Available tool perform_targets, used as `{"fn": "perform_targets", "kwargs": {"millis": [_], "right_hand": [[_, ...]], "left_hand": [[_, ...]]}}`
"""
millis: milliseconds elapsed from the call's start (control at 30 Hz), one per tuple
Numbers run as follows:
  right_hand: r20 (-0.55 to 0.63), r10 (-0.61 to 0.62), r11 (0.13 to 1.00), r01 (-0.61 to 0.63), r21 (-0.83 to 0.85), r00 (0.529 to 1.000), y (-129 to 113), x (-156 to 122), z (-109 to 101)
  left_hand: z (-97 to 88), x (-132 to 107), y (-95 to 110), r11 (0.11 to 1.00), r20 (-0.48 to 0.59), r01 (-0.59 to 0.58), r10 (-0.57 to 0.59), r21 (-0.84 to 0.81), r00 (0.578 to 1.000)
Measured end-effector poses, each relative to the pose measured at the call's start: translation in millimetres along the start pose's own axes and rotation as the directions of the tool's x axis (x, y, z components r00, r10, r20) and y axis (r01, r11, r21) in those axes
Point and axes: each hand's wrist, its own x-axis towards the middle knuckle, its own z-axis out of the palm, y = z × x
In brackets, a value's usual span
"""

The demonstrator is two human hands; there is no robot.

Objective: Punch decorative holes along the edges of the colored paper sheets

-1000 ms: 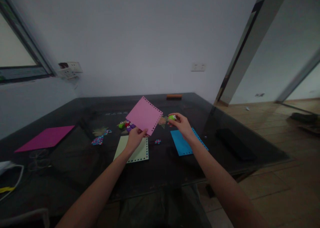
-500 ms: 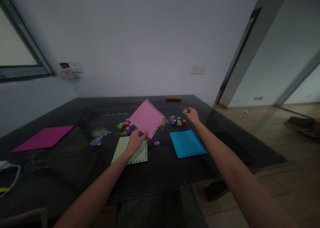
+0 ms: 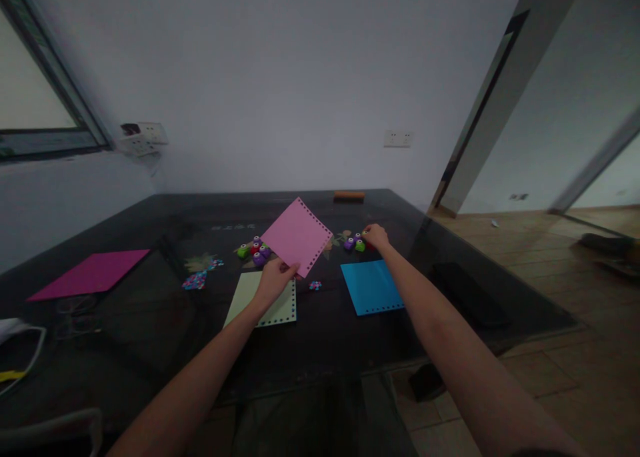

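Observation:
My left hand (image 3: 274, 280) pinches a pink sheet of paper (image 3: 296, 233) by its lower corner. Small holes run along two of the sheet's edges, and it is tilted above the table. Beneath that hand lies a pale green sheet (image 3: 245, 293) with punched edges. My right hand (image 3: 376, 235) is closed at a small cluster of craft punches (image 3: 349, 244), purple, green and red. A bit of the green craft punch (image 3: 365, 233) shows at its fingertips; the rest is hidden. Nearer me is a blue punched sheet (image 3: 370, 287), partly covered by my right forearm.
More craft punches (image 3: 259, 258) stand left of the pink sheet. Small piles of coloured paper bits (image 3: 195, 281) lie on the dark table (image 3: 320, 350). A magenta sheet (image 3: 93, 275) is at the left, a brown roll-like object (image 3: 349, 195) at the back.
My right hand has come down and left with the green craft punch, to the cluster of punches. My left hand still holds the pink sheet in nearly the same place.

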Motion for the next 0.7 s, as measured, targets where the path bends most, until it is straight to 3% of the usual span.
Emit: {"fn": "perform_targets", "kwargs": {"millis": [267, 700], "right_hand": [[0.065, -0.048, 0.998, 0.051, -0.038, 0.997, 0.9, 1.3, -5.8], [0.045, -0.088, 0.996, 0.088, 0.002, 0.995, 1.9, -5.3, -8.4]], "left_hand": [[0.8, 0.2, 0.3, 1.0, 0.002, 0.004, -0.004, -0.017, 1.0], [1.2, 0.0, -0.3, 0.999, 0.021, 0.009, -0.008, -0.039, 1.0]]}}
